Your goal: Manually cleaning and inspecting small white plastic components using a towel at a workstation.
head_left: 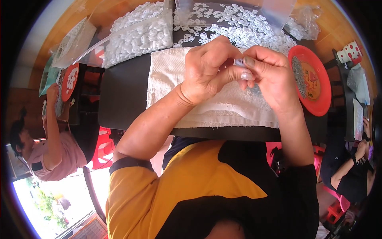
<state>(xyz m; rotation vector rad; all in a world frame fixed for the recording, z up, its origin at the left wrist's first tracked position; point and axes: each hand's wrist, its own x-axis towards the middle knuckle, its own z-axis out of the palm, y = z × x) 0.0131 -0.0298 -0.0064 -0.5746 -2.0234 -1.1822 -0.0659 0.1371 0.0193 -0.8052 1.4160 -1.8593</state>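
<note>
Above a cream towel [171, 83], my hands meet with fingers pinched together. Between the thumbs a bit of a small white plastic piece [239, 62] shows; the fingers cover most of it. My left hand [213, 65] is closed, its thumb reaching toward the right fingertips. My right hand [272, 73] is closed too, thumb bent against the piece. Whether a smaller part is also in the fingers cannot be made out. Beyond the hands lie many loose white oval pieces with holes [242, 20]. To the right, a red plate [323, 79] holds a heap of tiny grey metal parts [297, 75].
A clear bin [169, 30] full of white pieces stands at the far left of the dark table [121, 95]. A plastic bag [304, 24] lies far right. One person [55, 147] sits at left, another [352, 171] at right, both working at tables.
</note>
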